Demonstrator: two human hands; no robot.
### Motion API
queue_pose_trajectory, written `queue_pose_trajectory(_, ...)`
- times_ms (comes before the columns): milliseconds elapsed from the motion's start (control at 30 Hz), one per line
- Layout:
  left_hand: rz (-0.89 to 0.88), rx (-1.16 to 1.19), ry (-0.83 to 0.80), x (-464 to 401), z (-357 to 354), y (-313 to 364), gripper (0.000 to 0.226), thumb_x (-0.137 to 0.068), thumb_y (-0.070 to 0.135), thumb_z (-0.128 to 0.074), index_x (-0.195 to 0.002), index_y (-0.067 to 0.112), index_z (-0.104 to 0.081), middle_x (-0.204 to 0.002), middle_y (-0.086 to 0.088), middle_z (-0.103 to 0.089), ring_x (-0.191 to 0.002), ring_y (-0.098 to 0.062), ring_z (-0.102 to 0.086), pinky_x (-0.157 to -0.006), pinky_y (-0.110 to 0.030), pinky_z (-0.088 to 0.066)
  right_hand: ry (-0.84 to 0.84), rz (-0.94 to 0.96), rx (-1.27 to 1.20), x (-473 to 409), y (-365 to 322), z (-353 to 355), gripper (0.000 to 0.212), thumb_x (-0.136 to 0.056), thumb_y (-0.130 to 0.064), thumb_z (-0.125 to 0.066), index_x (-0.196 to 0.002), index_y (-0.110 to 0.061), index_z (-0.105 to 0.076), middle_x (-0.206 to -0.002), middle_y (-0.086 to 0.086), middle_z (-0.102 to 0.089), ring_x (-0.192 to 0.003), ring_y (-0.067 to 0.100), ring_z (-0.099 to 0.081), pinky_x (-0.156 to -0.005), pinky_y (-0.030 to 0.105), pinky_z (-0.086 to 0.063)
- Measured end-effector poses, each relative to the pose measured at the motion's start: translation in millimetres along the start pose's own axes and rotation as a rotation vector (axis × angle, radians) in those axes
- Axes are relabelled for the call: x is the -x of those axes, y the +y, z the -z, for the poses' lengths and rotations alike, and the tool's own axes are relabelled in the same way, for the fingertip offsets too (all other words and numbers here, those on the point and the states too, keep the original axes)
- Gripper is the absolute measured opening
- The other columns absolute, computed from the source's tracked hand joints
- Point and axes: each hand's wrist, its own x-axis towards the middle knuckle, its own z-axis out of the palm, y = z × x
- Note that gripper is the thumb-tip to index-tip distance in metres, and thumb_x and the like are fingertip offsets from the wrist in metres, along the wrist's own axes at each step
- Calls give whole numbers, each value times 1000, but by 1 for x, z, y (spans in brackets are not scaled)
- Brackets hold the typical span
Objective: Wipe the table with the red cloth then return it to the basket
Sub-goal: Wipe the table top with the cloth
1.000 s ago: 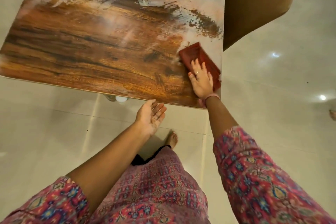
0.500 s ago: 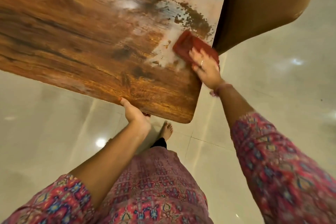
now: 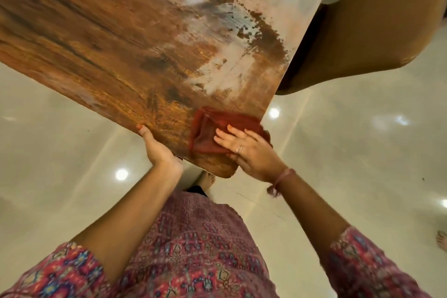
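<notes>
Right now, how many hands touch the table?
2. The left hand grips the near edge of the glossy wood-grain table; the right hand presses the red cloth at its near corner.

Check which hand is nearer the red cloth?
Right. The right hand lies flat on the red cloth at the table corner; the left hand grips the near edge beside it, not touching.

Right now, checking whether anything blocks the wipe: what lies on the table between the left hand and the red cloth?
Nothing: in the head view only bare wooden table separates the left hand from the red cloth.
</notes>
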Motion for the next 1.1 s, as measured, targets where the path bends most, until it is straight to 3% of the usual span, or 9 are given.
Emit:
queue_pose_trajectory(133,42,5,-41,1,2,0,75,-85,71,-39,-143,23,-38,-143,-4,-46,-126,-27,-47,-107,-46,-36,142,-85,-29,-71,62,56,50,-98,-24,-44,-146,-28,-32,-154,-7,-28,-144,17,-20,-112,36,-20)
queue_pose_trajectory(333,36,1,22,2,1,5,71,-85,70,-42,-139,23,-42,-141,-3,-48,-117,-22,-52,-105,-41,-37,367,-616,-50,-164,84,102,51,-100,-31,-34,-150,-29,-22,-159,-9,-14,-147,15,-7,-117,42,-12)
queue_pose_trajectory(467,27,13,-1,3,0,8,55,-87,68,-39,-123,27,-50,-128,-2,-56,-88,-13,-59,-76,-30,-48,270,-332,36,-131,-6,35,53,-98,-30,-35,-149,-28,-22,-158,-8,-18,-146,15,-11,-114,41,-11)
queue_pose_trajectory(567,76,31,-65,5,2,11,56,-90,66,-35,-116,22,-57,-114,-5,-63,-92,-20,-64,-65,-31,-52,69,-46,41,-86,-49,-3,52,-99,-32,-34,-149,-32,-21,-157,-14,-16,-146,10,-7,-113,33,-5)
queue_pose_trajectory(700,146,49,-119,3,7,21,64,-91,63,-36,-134,17,-49,-124,-9,-60,-105,-24,-61,-69,-34,-53,-46,131,-14,-107,-7,33,52,-98,-30,-40,-147,-37,-25,-152,-23,-13,-142,1,-6,-110,27,-9)
queue_pose_trajectory(800,157,24,-141,-2,11,30,64,-90,65,-36,-136,22,-43,-121,-3,-59,-97,-19,-61,-66,-31,-54,73,0,23,-155,46,74,51,-98,-28,-41,-147,-29,-29,-155,-8,-22,-145,16,-14,-113,38,-15)
queue_pose_trajectory(967,160,43,-135,-22,20,56,80,-85,72,-34,-147,20,-32,-145,-7,-42,-120,-27,-50,-107,-47,-36,294,-585,-70,-236,78,124,53,-101,-31,-34,-150,-26,-18,-160,-6,-9,-147,19,-3,-117,47,-9)
queue_pose_trajectory(1033,161,62,-134,-27,19,67,80,-85,73,-34,-147,21,-31,-146,-8,-41,-126,-28,-46,-109,-49,-32,336,-615,-54,-238,44,105,53,-100,-33,-34,-150,-28,-17,-159,-8,-9,-147,16,-3,-116,45,-7)
queue_pose_trajectory(1100,147,91,-130,-30,16,74,76,-87,71,-31,-146,22,-33,-146,-7,-41,-125,-27,-47,-109,-47,-33,292,-460,-11,-216,-9,64,54,-98,-31,-37,-150,-28,-20,-159,-9,-13,-146,15,-7,-115,43,-10)
